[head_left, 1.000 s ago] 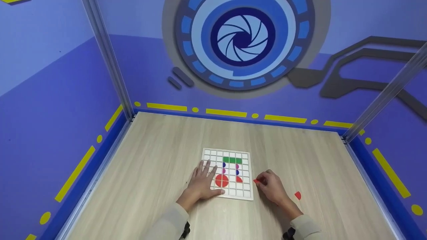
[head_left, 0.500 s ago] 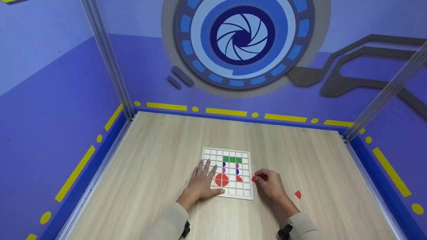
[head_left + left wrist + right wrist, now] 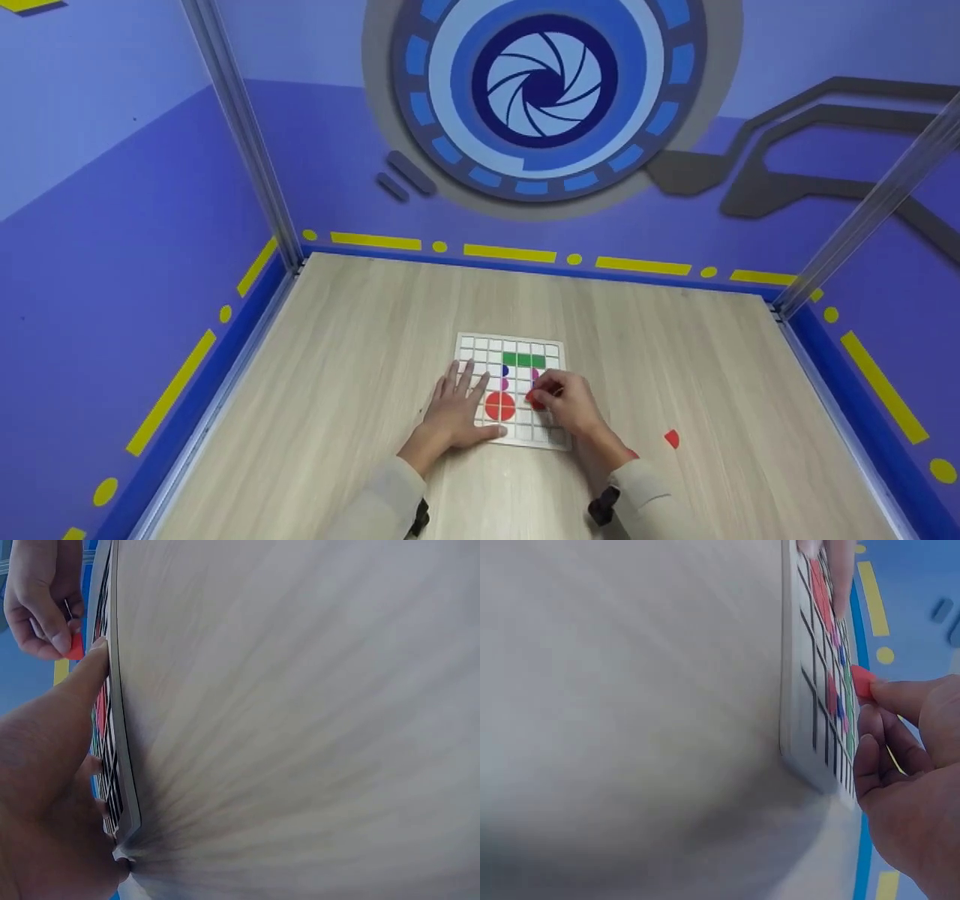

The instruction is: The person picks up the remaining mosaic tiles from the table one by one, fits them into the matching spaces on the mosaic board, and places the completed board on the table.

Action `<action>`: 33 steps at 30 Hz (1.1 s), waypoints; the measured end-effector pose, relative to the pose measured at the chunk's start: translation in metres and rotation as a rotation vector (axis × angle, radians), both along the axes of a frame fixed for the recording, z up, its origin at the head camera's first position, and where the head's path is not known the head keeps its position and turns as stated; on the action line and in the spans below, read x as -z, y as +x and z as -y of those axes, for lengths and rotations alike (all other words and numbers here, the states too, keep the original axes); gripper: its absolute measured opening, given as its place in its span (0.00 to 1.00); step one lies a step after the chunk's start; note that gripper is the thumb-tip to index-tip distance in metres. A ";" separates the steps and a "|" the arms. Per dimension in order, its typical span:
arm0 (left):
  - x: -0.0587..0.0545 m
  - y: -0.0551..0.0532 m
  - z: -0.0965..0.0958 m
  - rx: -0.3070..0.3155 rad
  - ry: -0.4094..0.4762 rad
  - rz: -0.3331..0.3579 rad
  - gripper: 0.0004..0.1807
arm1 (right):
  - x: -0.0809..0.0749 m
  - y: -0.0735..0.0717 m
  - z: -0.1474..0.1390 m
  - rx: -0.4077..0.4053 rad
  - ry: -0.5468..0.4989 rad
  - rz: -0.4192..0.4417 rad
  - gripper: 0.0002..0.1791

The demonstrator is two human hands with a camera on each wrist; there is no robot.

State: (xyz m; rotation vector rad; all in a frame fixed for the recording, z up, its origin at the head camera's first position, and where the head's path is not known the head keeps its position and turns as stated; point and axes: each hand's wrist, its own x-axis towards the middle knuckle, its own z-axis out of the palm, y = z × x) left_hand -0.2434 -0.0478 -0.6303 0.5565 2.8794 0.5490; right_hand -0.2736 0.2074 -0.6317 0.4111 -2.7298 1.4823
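Note:
A white gridded pattern board (image 3: 468,343) lies on the table, with green, blue, pink and red shapes in its squares. My left hand (image 3: 452,417) rests on the board's left side, fingers spread and thumb along the near edge. My right hand (image 3: 577,409) is over the board's right side. Between thumb and fingertips it pinches a small red piece (image 3: 862,682) with a rounded edge, held just above the board in the right wrist view. Four-part red circle (image 3: 500,406) lies between the hands. The right hand hides part of the right-hand column of shapes.
A loose red quarter-circle piece (image 3: 672,439) lies on the wooden table (image 3: 375,315) to the right. Another bit of red (image 3: 633,453) shows beside the right wrist, mostly hidden. Blue-purple walls (image 3: 322,150) with metal corner posts enclose the table.
My right hand has moved left from beside the board to over its right side, carrying the red piece. The left hand has stayed in place.

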 end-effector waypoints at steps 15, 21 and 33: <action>0.000 -0.001 -0.001 -0.004 -0.020 0.005 0.57 | -0.001 -0.009 0.009 -0.147 0.175 -0.014 0.09; 0.006 -0.002 0.000 -0.008 -0.008 0.002 0.58 | -0.006 -0.010 0.010 -0.203 0.204 0.009 0.10; 0.001 -0.001 0.001 0.001 -0.023 -0.007 0.58 | -0.003 -0.011 0.015 -0.216 0.270 -0.068 0.09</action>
